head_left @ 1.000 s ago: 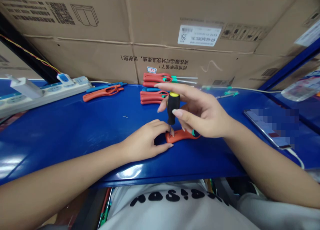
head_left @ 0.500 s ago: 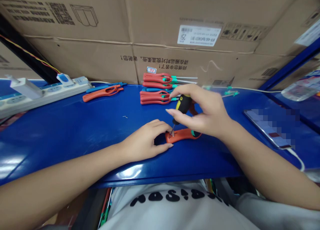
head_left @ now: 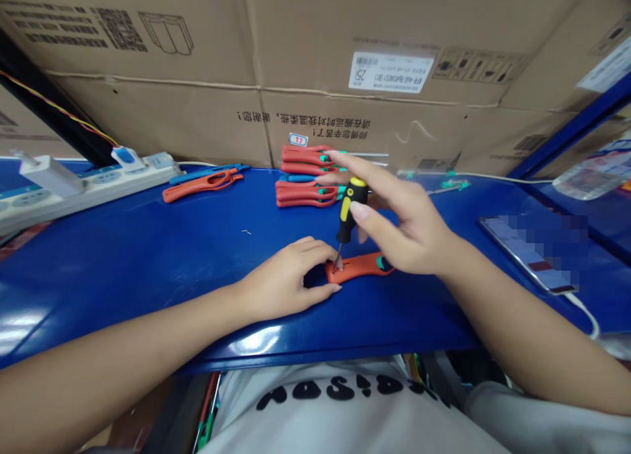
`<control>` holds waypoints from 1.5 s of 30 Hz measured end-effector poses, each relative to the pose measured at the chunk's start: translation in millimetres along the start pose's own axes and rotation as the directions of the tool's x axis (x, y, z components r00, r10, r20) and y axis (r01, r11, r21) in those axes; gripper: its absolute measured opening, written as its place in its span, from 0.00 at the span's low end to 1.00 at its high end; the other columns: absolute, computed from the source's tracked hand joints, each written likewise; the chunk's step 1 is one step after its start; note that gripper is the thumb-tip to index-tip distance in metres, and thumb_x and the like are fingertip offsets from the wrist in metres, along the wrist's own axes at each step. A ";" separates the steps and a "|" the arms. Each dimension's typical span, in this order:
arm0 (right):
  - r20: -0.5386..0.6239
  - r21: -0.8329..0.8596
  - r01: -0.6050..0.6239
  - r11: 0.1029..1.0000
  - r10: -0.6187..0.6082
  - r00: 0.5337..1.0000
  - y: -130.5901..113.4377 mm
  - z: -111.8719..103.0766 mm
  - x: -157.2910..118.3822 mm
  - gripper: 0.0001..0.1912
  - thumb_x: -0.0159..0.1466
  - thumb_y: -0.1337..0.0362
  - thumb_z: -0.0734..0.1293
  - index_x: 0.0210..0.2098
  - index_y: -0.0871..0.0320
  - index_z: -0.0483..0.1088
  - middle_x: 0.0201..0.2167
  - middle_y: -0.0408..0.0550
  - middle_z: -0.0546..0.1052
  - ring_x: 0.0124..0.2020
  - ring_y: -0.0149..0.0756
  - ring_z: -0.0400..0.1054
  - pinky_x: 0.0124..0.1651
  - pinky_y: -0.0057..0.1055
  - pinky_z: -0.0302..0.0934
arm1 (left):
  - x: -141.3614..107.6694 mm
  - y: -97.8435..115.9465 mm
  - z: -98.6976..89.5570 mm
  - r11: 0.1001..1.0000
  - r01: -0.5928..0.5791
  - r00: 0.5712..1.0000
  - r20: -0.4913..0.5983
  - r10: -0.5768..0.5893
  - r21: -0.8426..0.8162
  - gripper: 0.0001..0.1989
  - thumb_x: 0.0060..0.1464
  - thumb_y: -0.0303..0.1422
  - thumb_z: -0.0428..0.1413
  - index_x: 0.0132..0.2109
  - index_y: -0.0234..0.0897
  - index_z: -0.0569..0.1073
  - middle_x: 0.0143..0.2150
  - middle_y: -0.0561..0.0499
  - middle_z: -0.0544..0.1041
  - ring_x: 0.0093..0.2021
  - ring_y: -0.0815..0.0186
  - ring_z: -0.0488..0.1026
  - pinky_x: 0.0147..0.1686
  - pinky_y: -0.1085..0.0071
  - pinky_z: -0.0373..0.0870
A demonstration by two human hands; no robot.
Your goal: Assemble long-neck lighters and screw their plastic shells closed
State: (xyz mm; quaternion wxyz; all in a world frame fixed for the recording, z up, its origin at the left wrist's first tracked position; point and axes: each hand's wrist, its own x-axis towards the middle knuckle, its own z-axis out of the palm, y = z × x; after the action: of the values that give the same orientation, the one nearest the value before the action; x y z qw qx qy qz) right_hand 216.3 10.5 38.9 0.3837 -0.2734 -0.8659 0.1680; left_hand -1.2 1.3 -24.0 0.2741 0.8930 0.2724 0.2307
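In the head view, the left hand [head_left: 286, 271] curves over the near end of an orange-red plastic tool handle with a green insert [head_left: 362, 267], pressing it onto a glossy blue table top [head_left: 148, 273]. The right hand [head_left: 411, 234] pinches a small black-and-yellow screwdriver [head_left: 351, 205] between thumb and fingertips, its other fingers spread. The thin steel shaft [head_left: 338, 257] leans slightly, its tip meeting the handle just beside the left fingers [head_left: 323, 251]. For work this fine, an upright shaft and a firm left-hand hold seem best. Beyond lie stacked red tool handles [head_left: 305, 194], a white power strip [head_left: 89, 177] and cardboard cartons [head_left: 148, 106].
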 end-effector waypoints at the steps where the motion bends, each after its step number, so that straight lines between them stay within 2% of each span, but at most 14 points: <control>1: 0.042 0.099 -0.020 0.995 0.016 0.999 -0.6 -0.4 0.1 0.26 0.73 0.64 0.58 0.69 0.51 0.56 0.61 0.52 0.72 0.30 0.27 0.73 0.34 0.29 0.72 | 0.0 -0.2 0.2 1.000 -0.002 1.000 -0.001 0.002 0.005 0.10 0.59 0.31 0.61 0.46 0.38 0.71 0.45 0.51 0.76 0.48 0.62 0.72 0.51 0.65 0.69; 3: 0.012 0.126 0.014 0.992 -0.015 1.000 -0.6 -0.8 0.4 0.21 0.71 0.66 0.61 0.63 0.54 0.64 0.53 0.50 0.77 0.31 0.28 0.72 0.34 0.29 0.72 | 0.0 -0.8 0.5 1.000 -0.003 1.000 -0.005 0.003 0.014 0.10 0.59 0.32 0.61 0.47 0.38 0.71 0.45 0.51 0.75 0.48 0.62 0.72 0.50 0.65 0.69; 5: -0.112 -0.076 0.119 0.990 -0.127 0.986 0.4 -0.6 1.1 0.10 0.67 0.64 0.67 0.48 0.56 0.74 0.40 0.47 0.80 0.34 0.33 0.73 0.38 0.31 0.72 | 0.1 -1.1 0.7 1.000 -0.001 1.000 -0.008 0.001 0.018 0.11 0.59 0.32 0.62 0.47 0.38 0.71 0.46 0.50 0.75 0.49 0.62 0.72 0.50 0.65 0.69; 7: -0.150 -0.266 0.197 0.944 -0.242 0.959 1.0 -0.2 1.9 0.07 0.67 0.61 0.69 0.42 0.56 0.75 0.37 0.47 0.80 0.39 0.37 0.75 0.45 0.35 0.72 | 0.3 -1.0 0.7 1.000 -0.002 1.000 -0.011 0.002 0.019 0.10 0.59 0.32 0.61 0.47 0.38 0.71 0.46 0.50 0.75 0.48 0.62 0.73 0.50 0.65 0.69; 13: 0.033 -0.080 0.106 0.991 -0.104 0.994 -1.6 -1.5 2.8 0.22 0.74 0.62 0.56 0.67 0.53 0.59 0.56 0.50 0.76 0.47 0.35 0.75 0.48 0.35 0.73 | 1.2 0.7 0.4 1.000 -0.007 1.000 -0.014 0.008 0.028 0.09 0.60 0.33 0.61 0.46 0.38 0.71 0.44 0.52 0.76 0.46 0.63 0.73 0.49 0.66 0.70; 17: -0.101 -0.204 0.194 0.960 -0.218 0.971 2.1 -3.5 1.0 0.18 0.66 0.56 0.71 0.51 0.58 0.73 0.44 0.49 0.82 0.41 0.36 0.77 0.46 0.32 0.73 | 1.0 -0.7 1.7 1.000 -0.003 1.000 -0.019 0.003 0.017 0.10 0.59 0.32 0.62 0.47 0.39 0.72 0.46 0.51 0.77 0.49 0.61 0.74 0.51 0.64 0.70; 20: -0.090 -0.294 0.307 0.905 -0.346 0.934 0.6 -4.5 0.7 0.17 0.67 0.54 0.69 0.49 0.58 0.74 0.42 0.49 0.82 0.42 0.37 0.78 0.48 0.32 0.72 | 0.8 -1.8 2.3 1.000 -0.012 1.000 -0.029 0.012 0.022 0.11 0.60 0.33 0.61 0.48 0.39 0.72 0.47 0.49 0.77 0.49 0.60 0.74 0.52 0.62 0.71; 24: 0.012 -0.082 0.212 0.974 -0.212 0.977 -9.3 -3.1 3.1 0.19 0.75 0.62 0.55 0.61 0.57 0.68 0.52 0.51 0.79 0.48 0.34 0.76 0.51 0.34 0.71 | 0.7 -2.1 2.0 1.000 -0.004 1.000 -0.008 0.004 0.008 0.11 0.60 0.34 0.60 0.49 0.39 0.73 0.49 0.48 0.77 0.52 0.59 0.73 0.54 0.60 0.70; 29: -0.132 -0.164 0.238 0.957 -0.260 0.957 -11.3 0.1 4.0 0.11 0.65 0.59 0.72 0.45 0.55 0.76 0.40 0.46 0.82 0.40 0.35 0.77 0.48 0.32 0.71 | 0.7 -2.4 2.5 1.000 -0.002 1.000 -0.024 0.002 0.011 0.11 0.59 0.34 0.61 0.48 0.39 0.73 0.46 0.49 0.78 0.48 0.58 0.75 0.50 0.60 0.71; 31: -0.124 -0.204 0.249 0.947 -0.278 0.953 -9.4 0.1 3.4 0.13 0.67 0.58 0.70 0.49 0.55 0.75 0.44 0.48 0.81 0.46 0.38 0.76 0.52 0.34 0.70 | 1.1 -1.5 2.2 1.000 -0.001 1.000 -0.026 0.002 0.013 0.11 0.59 0.34 0.61 0.49 0.39 0.73 0.47 0.48 0.78 0.49 0.58 0.74 0.51 0.60 0.71; 35: -0.013 -0.036 0.115 0.993 -0.116 0.993 -8.2 -0.5 3.7 0.18 0.74 0.63 0.57 0.61 0.54 0.69 0.51 0.49 0.79 0.50 0.35 0.75 0.50 0.34 0.71 | 1.5 0.9 0.6 1.000 0.015 1.000 -0.005 -0.015 -0.011 0.10 0.59 0.32 0.61 0.47 0.39 0.73 0.48 0.48 0.77 0.51 0.58 0.73 0.53 0.60 0.70; 39: -0.131 -0.101 0.116 0.988 -0.129 0.983 -8.4 0.5 4.8 0.11 0.65 0.57 0.71 0.44 0.55 0.76 0.41 0.46 0.81 0.37 0.35 0.76 0.41 0.32 0.73 | 0.9 1.0 0.6 1.000 0.014 1.000 -0.008 -0.014 -0.006 0.10 0.58 0.32 0.61 0.47 0.38 0.73 0.47 0.49 0.78 0.50 0.59 0.74 0.53 0.61 0.70; 42: -0.118 -0.193 0.195 0.962 -0.220 0.968 -9.8 0.1 4.9 0.11 0.69 0.59 0.67 0.48 0.55 0.76 0.45 0.48 0.81 0.47 0.39 0.76 0.51 0.36 0.72 | 0.8 0.8 0.8 1.000 0.013 1.000 -0.015 -0.012 0.007 0.09 0.58 0.32 0.61 0.46 0.38 0.73 0.46 0.49 0.77 0.49 0.59 0.74 0.52 0.61 0.71; 45: -0.019 -0.123 0.161 0.979 -0.164 0.986 -14.0 -2.4 5.2 0.18 0.74 0.65 0.56 0.58 0.53 0.71 0.52 0.48 0.79 0.55 0.38 0.73 0.57 0.40 0.69 | 0.7 0.7 0.9 1.000 0.010 1.000 -0.011 -0.010 0.001 0.09 0.59 0.32 0.61 0.47 0.39 0.73 0.49 0.48 0.77 0.52 0.58 0.73 0.54 0.59 0.70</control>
State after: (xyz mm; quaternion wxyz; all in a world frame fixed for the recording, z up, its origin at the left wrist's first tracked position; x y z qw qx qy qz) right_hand 210.4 2.8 50.4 0.3915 -0.2269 -0.8882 0.0795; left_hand 0.0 0.9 -24.0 0.2734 0.8905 0.2783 0.2340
